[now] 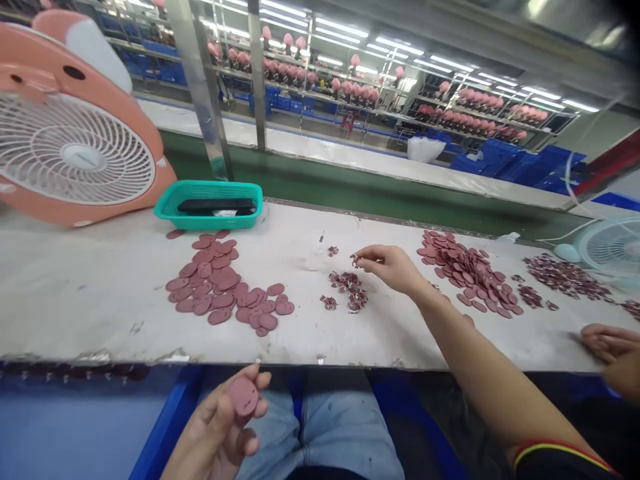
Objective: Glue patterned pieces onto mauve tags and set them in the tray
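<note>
My left hand (pixel 225 417) is closed around a flat, dull-red rounded disc (pixel 243 396) with small slots, held above my lap at the table's front edge. My right hand (pixel 385 263) reaches out over the table with thumb and fingers pinched on a small brown-and-silver part (pixel 355 262). Just below it lies a cluster of similar small parts (pixel 353 291), too small to make out in detail. Left of these, a loose pile of dull-red oval discs (pixel 215 277) spreads over the white table (pixel 310 333).
A green basket (pixel 210 222) with black items stands behind the left pile, beside an orange fan (pixel 85 153). More red discs (pixel 465 270) and small parts (pixel 565 277) lie to the right. Another person's hand (pixel 610 341) rests at the right edge near a pale blue fan (pixel 613 250).
</note>
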Demonstrator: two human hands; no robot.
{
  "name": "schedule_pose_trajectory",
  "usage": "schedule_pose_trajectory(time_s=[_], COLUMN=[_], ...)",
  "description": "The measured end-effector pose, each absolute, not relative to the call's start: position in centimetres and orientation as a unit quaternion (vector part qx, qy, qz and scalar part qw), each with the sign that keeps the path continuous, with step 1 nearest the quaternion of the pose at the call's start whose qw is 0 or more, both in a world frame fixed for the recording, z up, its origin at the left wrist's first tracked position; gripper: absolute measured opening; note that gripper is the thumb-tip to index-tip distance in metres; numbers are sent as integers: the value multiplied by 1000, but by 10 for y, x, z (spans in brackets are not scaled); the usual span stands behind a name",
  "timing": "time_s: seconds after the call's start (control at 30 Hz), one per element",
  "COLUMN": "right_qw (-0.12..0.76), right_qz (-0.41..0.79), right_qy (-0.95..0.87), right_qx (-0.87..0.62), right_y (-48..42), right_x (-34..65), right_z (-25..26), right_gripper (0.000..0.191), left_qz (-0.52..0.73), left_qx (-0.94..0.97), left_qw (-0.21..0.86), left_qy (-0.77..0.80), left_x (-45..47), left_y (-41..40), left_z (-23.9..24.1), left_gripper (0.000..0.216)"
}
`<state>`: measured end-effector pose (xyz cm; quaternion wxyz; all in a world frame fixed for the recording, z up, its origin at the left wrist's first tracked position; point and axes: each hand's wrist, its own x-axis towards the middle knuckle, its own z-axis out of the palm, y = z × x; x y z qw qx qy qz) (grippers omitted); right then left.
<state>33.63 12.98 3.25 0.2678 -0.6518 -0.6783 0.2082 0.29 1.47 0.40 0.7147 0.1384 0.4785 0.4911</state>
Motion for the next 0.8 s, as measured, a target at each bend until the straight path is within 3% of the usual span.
schedule_pose_trajectory(time_s=[0.13, 0.3, 0.8], right_qw=[355, 416, 362], right_qz=[321, 475, 430], right_qy=[-674, -662, -726], right_qx=[-562, -403, -396], right_y=[74, 30, 20], right_x=[276, 210, 184], right_z=[42, 57, 63], right_gripper=[34, 12, 12], left_qz=[426, 379, 368], left_qx=[108, 116, 142], left_qw=[778, 838, 858], left_qy=[448, 375, 330], left_x=[6, 1, -6], left_y=[12, 6, -3], left_z=[10, 10, 11], left_gripper=[41, 35, 29])
